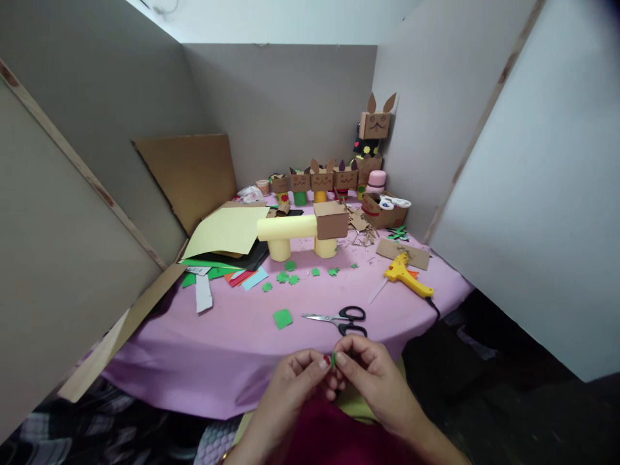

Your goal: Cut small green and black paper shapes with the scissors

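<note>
A thin, bright-green piece [333, 360], mostly covered by the fingers, is pinched between the left hand [303, 381] and right hand [372, 374]. From there, black-handled scissors [339, 317] lie at 12 o'clock, a green square [283, 318] at 10, a yellow glue gun [407, 276] between 1 and 2.

Table draped in a pink-purple cloth [232, 336], extending forward of the left hand [301, 382] and right hand [372, 373]. Just beyond the right hand: black-handled scissors [338, 318], blades pointing left. Beyond the left hand: a green paper square [283, 318]. Farther forward of both: scattered green cutouts [283, 278], then a yellow paper form [287, 226] standing on two upright tubes. Forward and right of the right hand: a yellow glue gun [409, 279] near a cardboard strip [415, 257]. Forward and left of the left hand: stacked paper sheets [225, 231], coloured strips [256, 278] and a white paper piece [204, 297]. Farthest from the hands: a row of box-headed cardboard figures [299, 181].
</note>
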Motion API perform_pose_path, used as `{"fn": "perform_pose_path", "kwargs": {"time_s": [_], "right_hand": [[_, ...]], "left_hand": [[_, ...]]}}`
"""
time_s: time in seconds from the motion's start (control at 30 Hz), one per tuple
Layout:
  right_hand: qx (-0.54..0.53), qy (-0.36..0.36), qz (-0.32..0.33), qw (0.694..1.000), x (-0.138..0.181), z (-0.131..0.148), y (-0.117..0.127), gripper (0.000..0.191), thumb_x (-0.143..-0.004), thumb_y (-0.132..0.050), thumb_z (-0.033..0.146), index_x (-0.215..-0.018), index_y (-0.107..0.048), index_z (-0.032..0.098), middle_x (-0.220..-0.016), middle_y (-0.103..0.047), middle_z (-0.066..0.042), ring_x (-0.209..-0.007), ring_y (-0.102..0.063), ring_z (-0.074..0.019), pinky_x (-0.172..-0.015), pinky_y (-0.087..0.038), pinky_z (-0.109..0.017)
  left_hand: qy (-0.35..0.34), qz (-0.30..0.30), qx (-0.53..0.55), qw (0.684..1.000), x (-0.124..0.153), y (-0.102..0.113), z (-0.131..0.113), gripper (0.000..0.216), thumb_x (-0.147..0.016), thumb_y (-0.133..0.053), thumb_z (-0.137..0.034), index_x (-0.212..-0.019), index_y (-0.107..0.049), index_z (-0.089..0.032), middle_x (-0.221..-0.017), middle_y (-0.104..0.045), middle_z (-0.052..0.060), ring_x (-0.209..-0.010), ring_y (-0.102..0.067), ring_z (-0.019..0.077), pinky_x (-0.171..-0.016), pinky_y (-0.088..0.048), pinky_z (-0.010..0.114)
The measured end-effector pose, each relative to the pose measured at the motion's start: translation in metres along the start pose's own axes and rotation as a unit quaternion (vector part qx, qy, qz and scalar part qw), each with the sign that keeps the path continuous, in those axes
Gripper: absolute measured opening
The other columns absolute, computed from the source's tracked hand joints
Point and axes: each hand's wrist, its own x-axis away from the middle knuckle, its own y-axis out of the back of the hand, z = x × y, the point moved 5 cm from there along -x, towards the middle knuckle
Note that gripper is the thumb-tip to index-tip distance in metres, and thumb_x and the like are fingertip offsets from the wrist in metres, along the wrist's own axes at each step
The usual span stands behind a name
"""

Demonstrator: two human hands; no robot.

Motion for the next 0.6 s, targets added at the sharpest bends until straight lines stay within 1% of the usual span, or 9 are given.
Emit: {"fn": "perform_pose_path", "kwargs": {"time_s": [0.13, 0.27, 0.4, 0.6], "right_hand": [[-0.005, 0.005, 0.01, 1.0, 0.0, 0.003, -0.001, 0.022, -0.084, -0.057, 0.036, -0.075, -0.055, 0.015, -0.055, -0.058, 0.002, -0.052, -0.054, -0.0107, -0.055, -0.041, -0.022], [-0.016, 0.002, 0.017, 1.0, -0.001, 0.004, -0.001, 0.023, -0.083, -0.059, 0.037, -0.074, -0.055, 0.016, -0.055, -0.058, 0.003, -0.051, -0.054, -0.0102, -0.054, -0.042, -0.022], [-0.012, 0.003, 0.022, 1.0, -0.001, 0.003, 0.0, 0.024, -0.081, -0.06, 0.038, -0.074, -0.057, 0.015, -0.055, -0.059, 0.003, -0.051, -0.055, -0.0102, -0.054, -0.043, -0.022], [-0.025, -0.003, 0.047, 0.999, 0.001, -0.001, 0.001, 0.022, -0.082, -0.061, 0.037, -0.077, -0.059, 0.015, -0.057, -0.06, 0.002, -0.051, -0.056, -0.01, -0.054, -0.043, -0.022]], "left_hand": [[-0.001, 0.004, 0.02, 1.0, 0.003, -0.003, -0.001, 0.032, -0.068, -0.07, -0.043, -0.06, -0.065, -0.013, -0.059, -0.063, 0.003, -0.056, -0.055, 0.0117, -0.057, -0.04, 0.021], [0.007, 0.008, 0.041, 0.999, 0.006, -0.006, -0.002, 0.029, -0.071, -0.069, -0.039, -0.061, -0.065, -0.012, -0.058, -0.062, 0.003, -0.051, -0.052, 0.0089, -0.054, -0.038, 0.019], [0.021, 0.028, 0.071, 0.997, 0.008, -0.009, -0.002, 0.027, -0.071, -0.069, -0.037, -0.064, -0.066, -0.011, -0.062, -0.062, 0.004, -0.054, -0.052, 0.0097, -0.056, -0.039, 0.02], [0.024, 0.054, 0.099, 0.993, 0.011, -0.013, -0.004, 0.023, -0.073, -0.068, -0.031, -0.064, -0.066, -0.01, -0.062, -0.063, 0.004, -0.055, -0.053, 0.0101, -0.057, -0.04, 0.021]]}}
